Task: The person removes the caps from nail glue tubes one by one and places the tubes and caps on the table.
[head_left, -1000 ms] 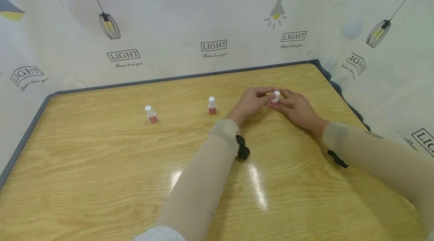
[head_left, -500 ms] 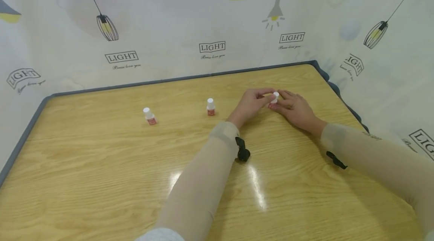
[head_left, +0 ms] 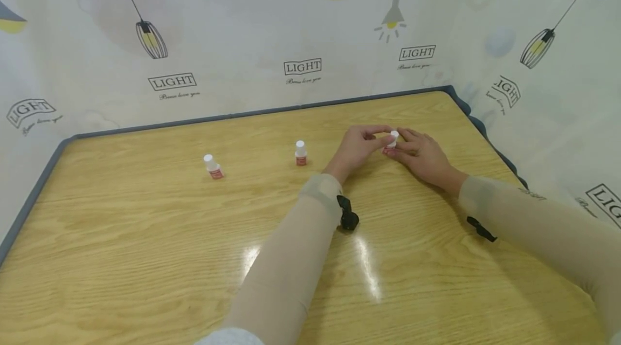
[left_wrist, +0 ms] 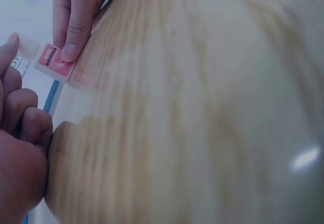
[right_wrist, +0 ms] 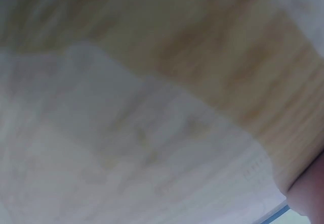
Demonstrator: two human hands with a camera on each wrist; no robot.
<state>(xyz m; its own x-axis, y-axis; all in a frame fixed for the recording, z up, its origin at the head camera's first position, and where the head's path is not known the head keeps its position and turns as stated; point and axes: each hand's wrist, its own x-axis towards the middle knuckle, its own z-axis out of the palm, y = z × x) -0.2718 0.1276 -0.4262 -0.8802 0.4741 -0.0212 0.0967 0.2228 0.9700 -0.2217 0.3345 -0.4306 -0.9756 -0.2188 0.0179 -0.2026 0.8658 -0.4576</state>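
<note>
A small white bottle (head_left: 390,145) with a red label and white cap stands on the table between both hands, toward the far right. My left hand (head_left: 359,148) pinches it at the white cap (left_wrist: 29,47), thumb in front, the other fingers curled in the left wrist view. My right hand (head_left: 427,157) grips the lower body, its thumb (left_wrist: 71,49) across the red label. The fingers behind the bottle are hidden. In the right wrist view only an edge of the right hand (right_wrist: 310,188) shows, at the lower right corner.
Two like bottles stand to the left on the wooden table (head_left: 145,237): a nearer one (head_left: 301,153) and a farther one (head_left: 213,167). A grey edging (head_left: 233,116) runs along the table's back, against a wall (head_left: 242,27) printed with lamps.
The head view shifts slightly. Both hands stay at the same bottle with almost no visible movement, and the other two bottles stay where they were.
</note>
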